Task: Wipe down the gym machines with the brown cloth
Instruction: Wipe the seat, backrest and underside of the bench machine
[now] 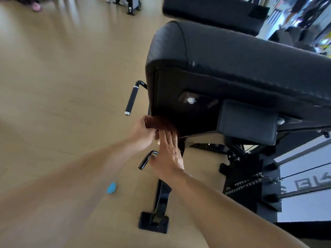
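Left hand (142, 132) pinches the brown cloth (158, 123), bunched against the lower edge of the black padded bench (232, 56), just right of the side handle (132, 97). Right hand (168, 154) has a spread grip, flat fingers touching the cloth from below. Cloth looks soft, light, floppy: best held bunched in the palm, not by a corner.

Both bare arms reaching forward, left hand (143, 133) fingers curled — pinching, right hand (169, 154) flat — fingers straight
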Demonstrator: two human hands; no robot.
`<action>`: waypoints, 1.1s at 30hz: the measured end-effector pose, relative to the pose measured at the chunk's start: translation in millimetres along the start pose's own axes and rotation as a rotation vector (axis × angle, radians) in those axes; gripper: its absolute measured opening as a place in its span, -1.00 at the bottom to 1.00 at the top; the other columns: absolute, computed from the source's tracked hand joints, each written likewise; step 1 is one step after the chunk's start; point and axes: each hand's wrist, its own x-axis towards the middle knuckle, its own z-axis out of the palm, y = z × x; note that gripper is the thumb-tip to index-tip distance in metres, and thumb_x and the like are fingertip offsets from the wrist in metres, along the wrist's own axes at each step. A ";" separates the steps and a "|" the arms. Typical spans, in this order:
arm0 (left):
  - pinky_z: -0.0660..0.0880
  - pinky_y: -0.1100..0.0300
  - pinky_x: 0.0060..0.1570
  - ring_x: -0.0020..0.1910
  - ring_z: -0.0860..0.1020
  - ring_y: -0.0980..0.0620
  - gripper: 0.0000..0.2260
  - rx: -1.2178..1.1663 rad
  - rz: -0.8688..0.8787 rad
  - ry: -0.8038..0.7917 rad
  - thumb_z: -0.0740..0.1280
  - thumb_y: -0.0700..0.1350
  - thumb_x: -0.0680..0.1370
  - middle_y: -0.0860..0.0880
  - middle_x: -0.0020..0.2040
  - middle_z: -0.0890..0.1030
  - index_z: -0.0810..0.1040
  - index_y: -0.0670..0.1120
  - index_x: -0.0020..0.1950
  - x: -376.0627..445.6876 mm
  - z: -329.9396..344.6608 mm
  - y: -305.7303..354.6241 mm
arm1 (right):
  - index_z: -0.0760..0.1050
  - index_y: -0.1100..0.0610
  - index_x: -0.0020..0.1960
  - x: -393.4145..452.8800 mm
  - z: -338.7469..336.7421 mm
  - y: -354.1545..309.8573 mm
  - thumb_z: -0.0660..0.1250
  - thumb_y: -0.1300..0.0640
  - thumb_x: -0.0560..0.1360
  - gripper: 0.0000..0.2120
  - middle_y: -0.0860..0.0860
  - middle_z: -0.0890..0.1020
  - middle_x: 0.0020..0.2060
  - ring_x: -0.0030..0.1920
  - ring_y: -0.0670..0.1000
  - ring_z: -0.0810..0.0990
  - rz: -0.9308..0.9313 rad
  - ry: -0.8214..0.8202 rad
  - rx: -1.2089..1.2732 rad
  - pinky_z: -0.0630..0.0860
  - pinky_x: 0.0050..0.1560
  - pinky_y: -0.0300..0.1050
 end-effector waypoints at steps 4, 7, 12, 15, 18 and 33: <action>0.40 0.46 -0.28 -0.35 0.53 0.29 -0.82 0.012 0.031 0.019 0.28 -0.39 0.57 0.04 -0.27 0.52 0.45 -0.11 0.00 -13.8 3.5 -7.1 | -0.18 -0.01 0.66 -13.0 0.4 9.4 0.29 0.19 0.50 -0.10 -0.09 -0.15 0.66 0.64 0.01 -0.27 -0.040 -0.008 -0.036 -0.08 0.64 -0.01; 0.44 0.42 -0.28 -0.31 0.57 0.29 -0.87 -0.001 -0.027 -0.019 0.28 -0.44 0.57 -0.13 -0.18 0.56 0.48 -0.27 0.06 -55.0 1.4 -1.3 | -0.24 0.00 0.67 -45.1 -11.0 16.0 0.28 0.15 0.49 -0.06 -0.07 -0.24 0.65 0.62 -0.04 -0.33 -0.051 -0.080 -0.043 -0.10 0.64 -0.01; 0.33 0.61 -0.31 0.08 0.53 -0.07 -0.71 0.123 -0.131 -0.232 0.32 -0.20 0.62 -0.19 0.16 0.60 0.49 -0.23 0.33 -136.1 15.8 28.2 | -0.31 -0.14 0.64 -140.8 -35.8 19.0 0.24 0.13 0.44 -0.02 -0.18 -0.24 0.63 0.61 -0.17 -0.27 0.062 -0.071 0.146 0.15 0.59 -0.02; 0.46 0.44 -0.04 0.20 0.60 -0.10 -0.72 0.120 -0.118 -0.315 0.36 -0.11 0.60 -0.11 0.17 0.65 0.56 -0.16 0.29 -160.5 42.3 44.2 | -0.32 -0.33 0.58 -176.8 -58.1 30.3 0.27 0.11 0.47 -0.04 -0.29 -0.15 0.61 0.64 -0.12 -0.03 0.142 0.037 0.213 0.38 0.47 0.02; 0.52 0.01 0.25 0.09 0.67 0.02 -0.77 -0.062 -0.124 -0.398 0.39 0.12 0.50 0.04 0.03 0.72 0.64 0.12 0.13 -174.4 73.4 65.3 | -0.12 -0.15 0.66 -188.1 -97.7 41.4 0.29 0.12 0.48 -0.11 -0.19 -0.05 0.64 0.65 -0.07 -0.01 0.123 0.249 0.217 0.30 0.54 0.07; 0.44 0.06 0.29 0.28 0.56 -0.03 -0.85 -0.883 -0.428 -0.204 0.21 -0.14 0.68 -0.09 0.27 0.61 0.55 -0.07 0.17 -138.7 156.0 102.5 | 0.01 0.05 0.66 -126.5 -173.4 103.4 0.31 0.24 0.33 -0.04 0.06 0.23 0.59 0.64 0.10 0.06 -0.111 0.203 -0.381 -0.04 0.62 0.22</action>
